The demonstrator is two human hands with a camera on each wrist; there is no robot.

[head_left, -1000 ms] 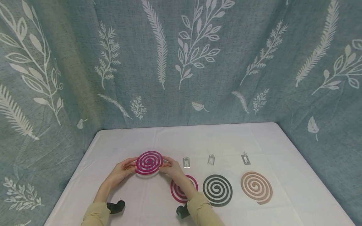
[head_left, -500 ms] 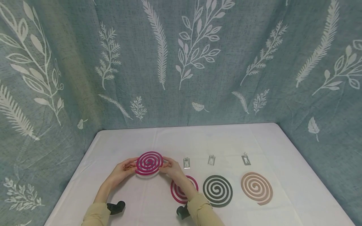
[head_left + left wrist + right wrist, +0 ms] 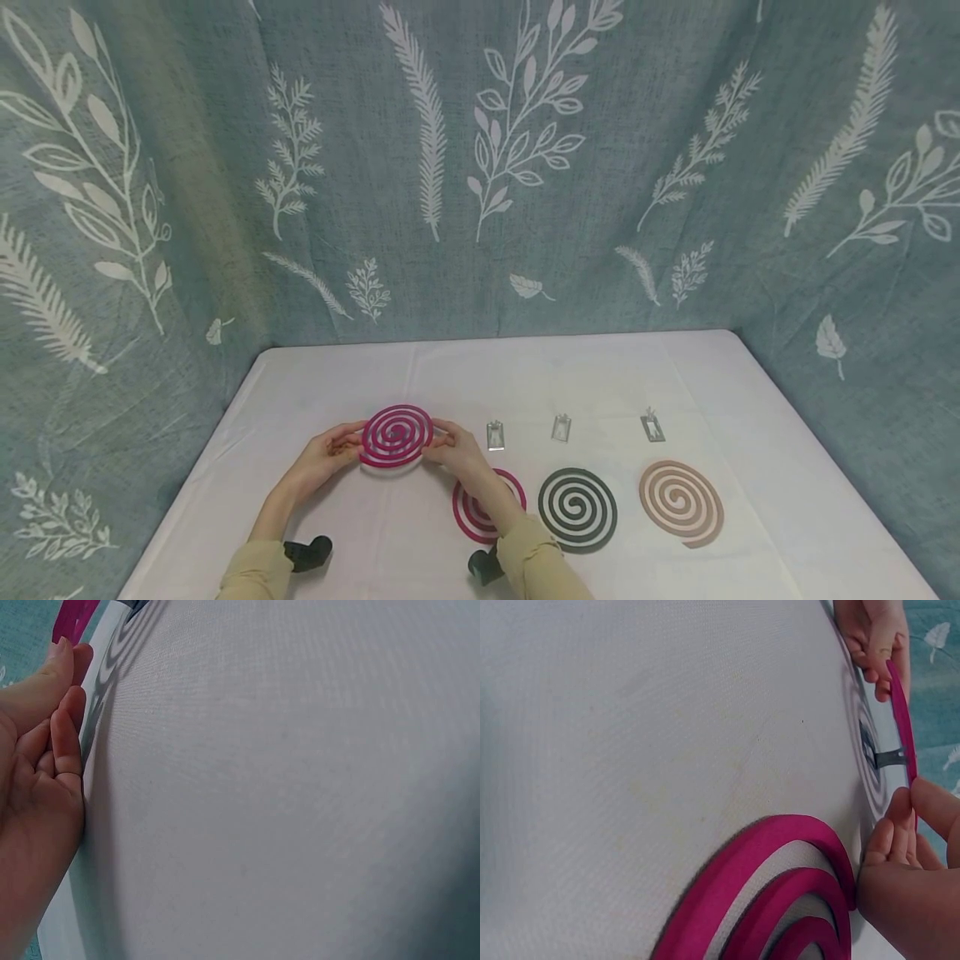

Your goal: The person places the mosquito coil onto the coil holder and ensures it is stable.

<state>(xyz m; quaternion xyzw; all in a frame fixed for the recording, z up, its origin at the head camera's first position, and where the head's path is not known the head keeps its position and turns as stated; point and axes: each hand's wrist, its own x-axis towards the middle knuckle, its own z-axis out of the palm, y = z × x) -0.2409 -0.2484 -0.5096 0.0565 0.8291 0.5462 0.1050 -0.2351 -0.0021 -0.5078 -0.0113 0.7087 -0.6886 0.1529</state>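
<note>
My left hand (image 3: pixel 327 452) and right hand (image 3: pixel 459 452) pinch a magenta mosquito coil (image 3: pixel 397 432) by its opposite edges, thumbs on top. It is held above the white cloth, slightly tilted in the head view. The right wrist view has this coil nearly edge-on, with a dark metal stand (image 3: pixel 890 757) under its middle and a shadow on the cloth. Beneath my right forearm lies another magenta coil (image 3: pixel 780 831), partly hidden in the head view. Only a corner of the held coil (image 3: pixel 73 619) appears in the left wrist view.
A dark green coil (image 3: pixel 576 505) and a tan coil (image 3: pixel 677 497) lie flat to the right. Behind them three small metal stands sit in a row: left (image 3: pixel 495 447), middle (image 3: pixel 556 428) and right (image 3: pixel 660 431). A leaf-patterned curtain (image 3: pixel 465 283) encloses the table.
</note>
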